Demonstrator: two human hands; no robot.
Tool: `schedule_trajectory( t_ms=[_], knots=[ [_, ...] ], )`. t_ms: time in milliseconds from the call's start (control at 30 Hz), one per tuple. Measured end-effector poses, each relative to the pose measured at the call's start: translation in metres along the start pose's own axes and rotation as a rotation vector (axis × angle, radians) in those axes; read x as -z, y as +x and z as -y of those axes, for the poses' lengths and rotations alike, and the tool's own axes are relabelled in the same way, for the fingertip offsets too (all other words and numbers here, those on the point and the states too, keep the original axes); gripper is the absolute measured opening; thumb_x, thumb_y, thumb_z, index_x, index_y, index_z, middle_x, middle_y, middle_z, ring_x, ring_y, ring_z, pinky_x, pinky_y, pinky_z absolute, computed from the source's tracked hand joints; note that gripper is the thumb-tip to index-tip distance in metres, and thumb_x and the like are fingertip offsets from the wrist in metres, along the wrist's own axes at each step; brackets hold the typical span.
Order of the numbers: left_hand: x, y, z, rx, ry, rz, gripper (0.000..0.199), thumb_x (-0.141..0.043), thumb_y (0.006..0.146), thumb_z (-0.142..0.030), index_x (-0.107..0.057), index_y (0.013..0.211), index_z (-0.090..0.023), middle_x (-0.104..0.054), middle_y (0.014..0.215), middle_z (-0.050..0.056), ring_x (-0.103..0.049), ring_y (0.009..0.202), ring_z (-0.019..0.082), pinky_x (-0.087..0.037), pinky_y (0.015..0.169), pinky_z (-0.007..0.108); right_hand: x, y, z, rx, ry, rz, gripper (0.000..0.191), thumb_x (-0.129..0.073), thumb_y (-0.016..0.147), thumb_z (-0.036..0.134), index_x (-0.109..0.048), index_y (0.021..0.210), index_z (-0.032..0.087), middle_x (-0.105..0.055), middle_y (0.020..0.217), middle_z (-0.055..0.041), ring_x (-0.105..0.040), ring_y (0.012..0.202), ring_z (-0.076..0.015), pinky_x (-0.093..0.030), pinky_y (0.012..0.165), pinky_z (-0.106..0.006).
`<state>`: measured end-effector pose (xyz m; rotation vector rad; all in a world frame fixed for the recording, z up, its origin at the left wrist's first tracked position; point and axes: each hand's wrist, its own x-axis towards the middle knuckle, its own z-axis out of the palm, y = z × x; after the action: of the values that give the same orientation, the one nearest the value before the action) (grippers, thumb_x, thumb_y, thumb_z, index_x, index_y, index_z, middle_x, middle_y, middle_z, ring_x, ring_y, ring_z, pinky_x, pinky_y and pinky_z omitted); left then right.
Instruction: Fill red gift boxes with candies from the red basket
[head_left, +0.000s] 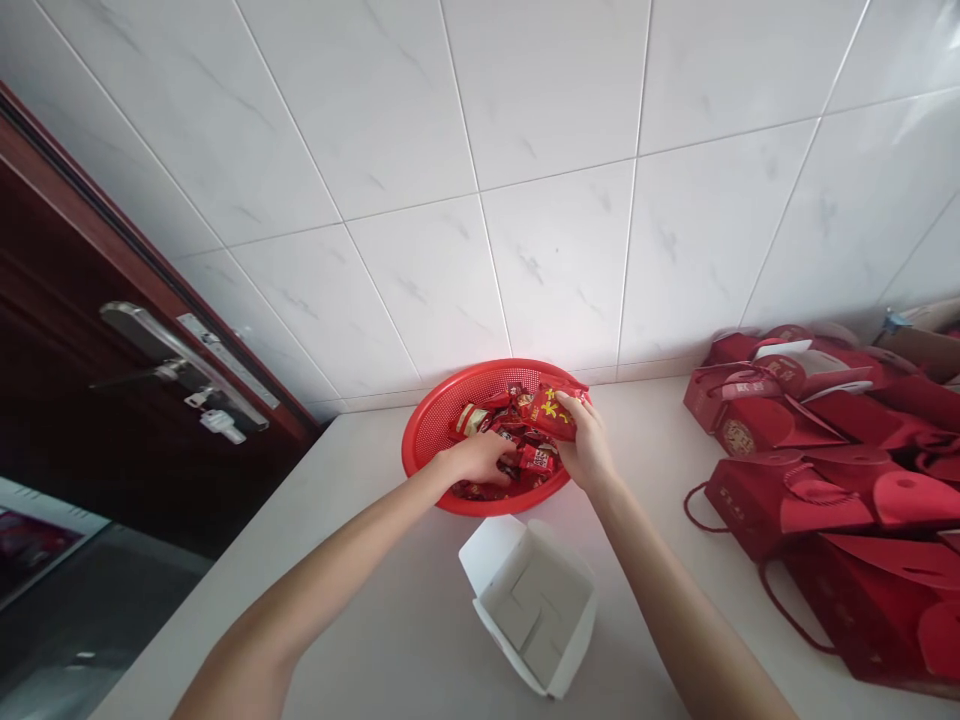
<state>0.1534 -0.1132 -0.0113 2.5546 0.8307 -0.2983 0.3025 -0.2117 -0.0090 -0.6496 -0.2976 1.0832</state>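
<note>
A red plastic basket (427, 424) stands against the tiled wall with several wrapped snacks (538, 458) in it. My right hand (586, 436) is closed on a red snack packet (553, 410) with yellow lettering, held over the basket's right side. Inside the basket, my left hand (480, 458) reaches among the small red packets; its fingertips are partly hidden, so I cannot tell what it grips. In front of the basket sits an open box (536, 610), white inside, its flaps up and nothing in it.
Many red gift boxes (795, 500) with cord handles crowd the right side of the white table (360, 620). A dark brown door (90, 400) with a metal handle and hanging keys (221, 425) is at the left. The tiled wall (555, 250) rises behind.
</note>
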Motion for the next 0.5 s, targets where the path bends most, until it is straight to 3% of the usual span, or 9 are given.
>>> schedule_trajectory(
  t_ms=[67,233,500],
  knots=[
    [0.006,-0.005,0.007,0.026,-0.026,-0.071,0.009,-0.070,0.070,-0.025,-0.066,0.078,-0.022,-0.067,0.074,0.001,-0.063,0.071,0.022,-0.042,0.063,0.028,-0.001,-0.001,0.001,-0.005,-0.004,0.006,0.014,-0.081,0.069,0.026,-0.070,0.077,0.020,-0.077,0.076,0.0006,-0.072,0.068,-0.0168,-0.060,0.061,-0.025],
    [0.014,-0.018,0.025,0.111,-0.163,-0.167,0.035,-0.060,0.084,-0.030,-0.071,0.117,-0.022,-0.074,0.086,0.004,-0.067,0.075,0.022,-0.049,0.067,0.029,-0.003,-0.003,0.003,-0.004,-0.012,-0.024,0.014,-0.081,0.070,0.026,-0.069,0.075,0.021,-0.077,0.075,0.0006,-0.072,0.067,-0.0172,-0.059,0.057,-0.026],
    [0.015,-0.030,0.034,0.134,-0.151,-0.318,0.030,-0.056,0.088,-0.033,-0.076,0.106,-0.020,-0.077,0.088,0.004,-0.070,0.080,0.024,-0.051,0.077,0.032,-0.001,-0.002,0.001,0.011,0.002,-0.024,0.013,-0.080,0.070,0.025,-0.071,0.077,0.020,-0.078,0.077,-0.0005,-0.073,0.068,-0.0172,-0.061,0.059,-0.025]
  ],
)
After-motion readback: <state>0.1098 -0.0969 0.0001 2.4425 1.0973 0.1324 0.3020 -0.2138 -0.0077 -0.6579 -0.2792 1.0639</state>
